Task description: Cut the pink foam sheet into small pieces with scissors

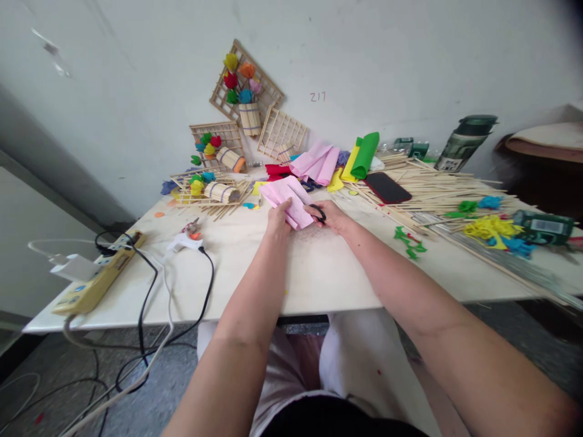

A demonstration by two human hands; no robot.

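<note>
Pink sheet (283, 193), creased and folded over on itself, is held just above the middle of a pale worktop (332, 276), toward its far half. Two bare hands hold it from a person seated at the near edge, arms stretched forward. The left hand (279, 217) pinches the sheet's near left part between thumb and fingers. The right hand (331, 215) is closed around the black-handled scissors (317, 212) at the sheet's right edge; the blades cannot be made out. The two hands are near each other, with the pink sheet between them.

Just beyond lie a red sheet (277, 172) and more pink sheets (319, 162), with a rolled green sheet (367, 155) to their right. Farther right are a dark phone (388, 187), a wide spread of thin wooden sticks (441, 181) and a dark bottle (467, 142) standing tilted in the view. Small green cut pieces (409, 243) lie right of the hands, and yellow scraps (492, 228) farther right.

On the left are a white glue gun (186, 241) and a yellowish power strip (102, 278). At the far side, a wooden lattice (268, 85) with colourful flowers (246, 71) leans against the wall.
</note>
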